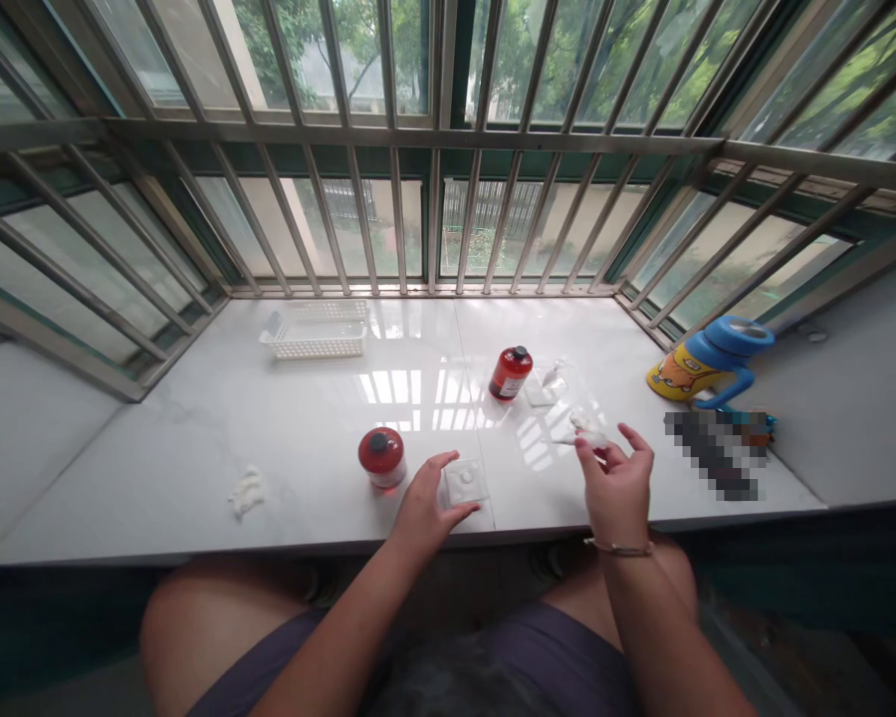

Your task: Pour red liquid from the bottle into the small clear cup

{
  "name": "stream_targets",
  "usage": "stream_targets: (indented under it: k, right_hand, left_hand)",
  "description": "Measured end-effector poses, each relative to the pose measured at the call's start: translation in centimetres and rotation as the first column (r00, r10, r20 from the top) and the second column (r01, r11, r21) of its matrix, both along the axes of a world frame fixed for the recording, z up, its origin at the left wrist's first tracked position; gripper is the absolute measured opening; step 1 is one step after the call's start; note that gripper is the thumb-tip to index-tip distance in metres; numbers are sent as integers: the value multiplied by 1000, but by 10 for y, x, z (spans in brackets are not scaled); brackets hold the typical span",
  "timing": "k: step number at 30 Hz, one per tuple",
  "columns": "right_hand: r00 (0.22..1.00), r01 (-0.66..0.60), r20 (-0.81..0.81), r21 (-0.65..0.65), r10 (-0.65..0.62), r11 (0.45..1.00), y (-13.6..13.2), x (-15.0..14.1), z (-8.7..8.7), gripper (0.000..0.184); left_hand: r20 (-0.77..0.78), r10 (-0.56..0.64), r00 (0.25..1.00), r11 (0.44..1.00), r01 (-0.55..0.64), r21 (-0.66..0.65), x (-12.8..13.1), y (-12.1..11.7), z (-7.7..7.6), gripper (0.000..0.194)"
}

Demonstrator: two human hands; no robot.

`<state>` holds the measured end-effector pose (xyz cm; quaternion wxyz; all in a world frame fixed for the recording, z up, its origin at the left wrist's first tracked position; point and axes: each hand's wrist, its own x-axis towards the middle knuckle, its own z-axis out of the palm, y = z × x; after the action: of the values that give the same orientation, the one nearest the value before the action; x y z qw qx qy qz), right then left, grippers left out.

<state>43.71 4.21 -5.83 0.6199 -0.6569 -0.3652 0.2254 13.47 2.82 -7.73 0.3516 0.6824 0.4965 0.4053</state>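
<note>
On the left side, the left hand is set with thumb and finger spread across a clear square piece, its opposite edges gripped, low in the middle of the frame. On the right side, a thin white piece is pinched between the fingertips of the right hand, just right of centre.

Now the edges: the counter is cut off by its front edge just below both hands, and the square piece is held near that edge. A broad stretch of white surface is left between the two hands, and more is offered at the left of the frame. The left hand is hemmed in on one side by a red bottle; above centre a second red bottle is stood beside another clear square. The right hand's outer side is bordered by a pixelated dark object, with a blue and yellow flask above it.

And the pointing: the white piece is laid almost level across the frame, its narrow tip aimed left, its wider end kept at the fingers. The gripped square is rested flat, and no long axis can be made out.
</note>
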Motion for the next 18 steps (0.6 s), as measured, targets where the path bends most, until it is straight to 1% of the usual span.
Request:
stream_targets:
  k: [2, 3, 5, 8, 10, 13, 15, 18]
  right_hand:
    - [990, 115, -66, -85, -121, 990, 21, 32, -9, 90]
    - [979, 148, -119, -131, -164, 980, 30, 47, -13, 89]
    - [967, 166, -164, -186, -197, 968, 48, 71, -19, 86]
    - [954, 161, -203, -270, -219, 949, 69, 95, -24, 77]
    - [951, 161, -202, -322, -234, 933, 78, 103, -27, 75]
    - [960, 169, -150, -367, -237, 915, 86, 108, -32, 79]
    - [970, 159, -110, -383, -215, 910, 89, 109, -35, 83]
    - [987, 111, -63, -404, -149, 908, 87, 109, -38, 86]
  left_hand:
    - [1, -1, 1000, 1000, 1, 0, 0, 0, 0, 76]
    - [4, -2, 1000, 1000, 2, 0, 0, 0, 0, 75]
    - [7, -4, 1000, 1000, 4, -2, -1, 0, 0, 75]
    - [7, -5, 1000, 1000, 5, -5, 0, 0, -1, 74]
    - [6, -5, 1000, 1000, 5, -3, 0, 0, -1, 73]
    - [4, -9, 1000, 1000, 9, 5, 0, 0, 0, 73]
    - [-2, -15, 1000, 1000, 15, 7, -1, 0, 0, 74]
    - [-11, -21, 1000, 1000, 21, 6, -1, 0, 0, 74]
